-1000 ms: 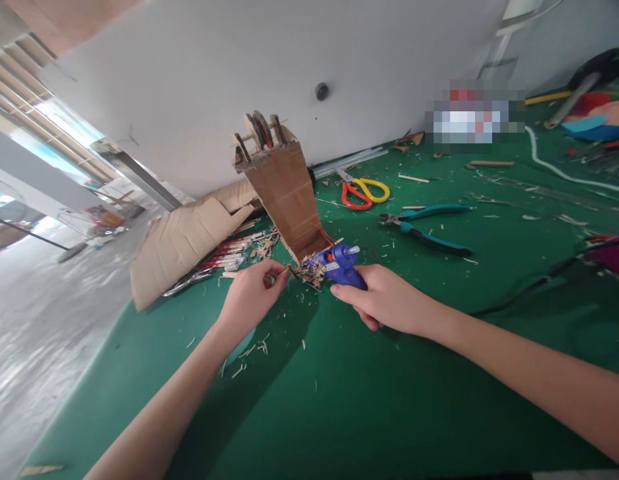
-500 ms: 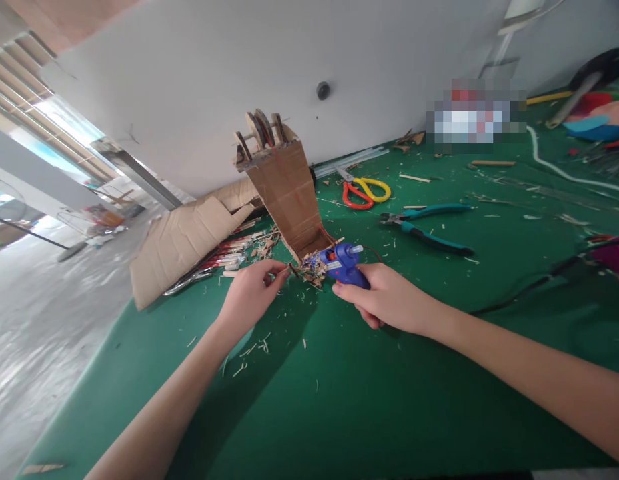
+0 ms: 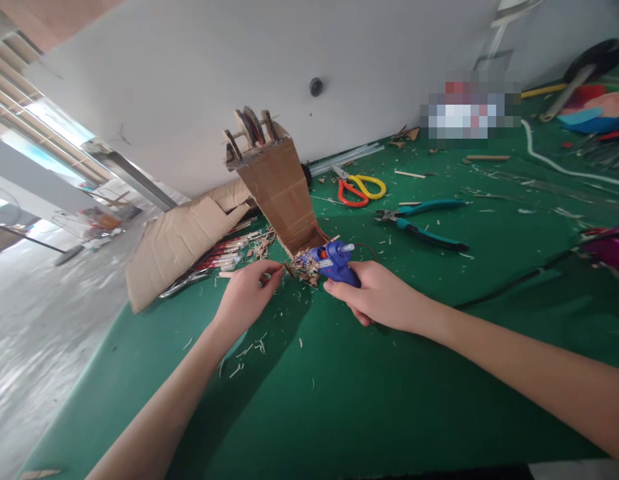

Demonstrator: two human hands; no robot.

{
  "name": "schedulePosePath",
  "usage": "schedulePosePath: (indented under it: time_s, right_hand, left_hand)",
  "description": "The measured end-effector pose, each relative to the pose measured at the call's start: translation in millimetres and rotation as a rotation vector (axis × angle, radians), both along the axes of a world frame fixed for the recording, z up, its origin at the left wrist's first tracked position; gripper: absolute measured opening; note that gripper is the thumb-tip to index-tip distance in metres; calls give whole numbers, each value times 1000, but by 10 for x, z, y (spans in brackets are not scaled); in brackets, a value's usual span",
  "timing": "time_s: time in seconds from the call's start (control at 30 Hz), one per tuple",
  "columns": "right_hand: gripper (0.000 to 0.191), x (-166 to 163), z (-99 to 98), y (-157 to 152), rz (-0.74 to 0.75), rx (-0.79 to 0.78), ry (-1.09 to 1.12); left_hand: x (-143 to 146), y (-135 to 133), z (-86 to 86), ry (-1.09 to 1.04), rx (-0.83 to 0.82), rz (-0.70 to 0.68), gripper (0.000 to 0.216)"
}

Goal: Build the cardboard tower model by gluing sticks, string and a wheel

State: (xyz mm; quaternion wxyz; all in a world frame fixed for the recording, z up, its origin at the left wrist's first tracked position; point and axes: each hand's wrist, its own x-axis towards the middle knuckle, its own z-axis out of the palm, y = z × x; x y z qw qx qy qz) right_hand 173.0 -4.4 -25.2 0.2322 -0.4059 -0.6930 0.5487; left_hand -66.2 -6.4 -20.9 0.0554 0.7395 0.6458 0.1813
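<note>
Glue gun (image 3: 332, 261) nozzle meets cardboard tower (image 3: 282, 193) base edge.

Green-covered surface (image 3: 369, 400) runs up against a plain white wall (image 3: 199, 73) with a small dark round fitting (image 3: 316, 86) on it. Left of the surface – pale grey glossy floor (image 3: 34, 333), daylight coming through a big window (image 3: 44, 133) with slatted blinds. Far-left clutter too blurred to identify.
</note>
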Motion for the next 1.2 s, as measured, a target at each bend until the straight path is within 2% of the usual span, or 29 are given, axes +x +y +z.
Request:
schedulePosePath:
  time_s: [0.5, 1.2]
  right_hand:
    - [36, 53, -36, 15, 45, 45, -50]
    - [35, 34, 4, -17, 20, 59, -62]
  left_hand:
    - [17, 15, -15, 57, -18, 4, 24]
    - [-25, -2, -30, 106, -77, -83, 25]
